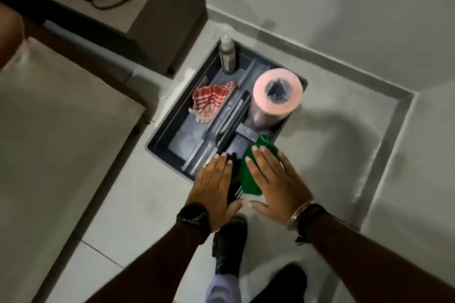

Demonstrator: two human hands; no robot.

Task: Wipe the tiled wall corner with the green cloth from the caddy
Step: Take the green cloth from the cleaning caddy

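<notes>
From the head camera, both hands hover flat and open over the caddy (157,146): left hand (211,179) empty, right hand (275,179) above the green cloth (247,177) (lying at the near end). Pickup pending; next, pinch it.

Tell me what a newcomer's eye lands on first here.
The pink roll standing upright in the dark caddy on the floor near the wall corner, and the green cloth at the caddy's near end under the flat right hand. Next, the red striped rag left of the roll.
</notes>
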